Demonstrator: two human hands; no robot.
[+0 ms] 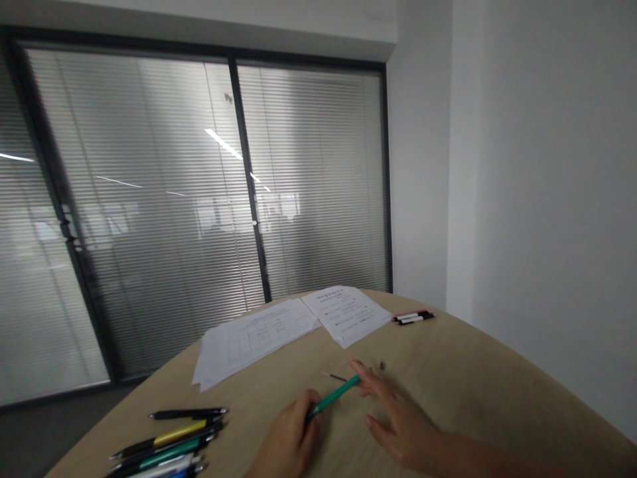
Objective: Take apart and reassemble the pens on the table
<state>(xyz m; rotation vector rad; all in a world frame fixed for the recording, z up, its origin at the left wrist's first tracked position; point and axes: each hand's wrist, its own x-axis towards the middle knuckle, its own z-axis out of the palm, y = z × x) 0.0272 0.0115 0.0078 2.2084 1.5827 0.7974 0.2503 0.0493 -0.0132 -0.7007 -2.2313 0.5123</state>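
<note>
Left grip closed, clamped on a green pen; barrel points up toward the far right, its far end clear of the hand. Right grip open, fingers spread, just beside that far end; contact cannot be told. Thin dark sliver lies on the worktop just past the pen, small dark speck near it. Near left: bundle of pens, black, yellow and green barrels together. Far: two printed sheets edge to edge, two markers to their right. Beyond the worktop: glazed partition with slatted blinds.
</note>
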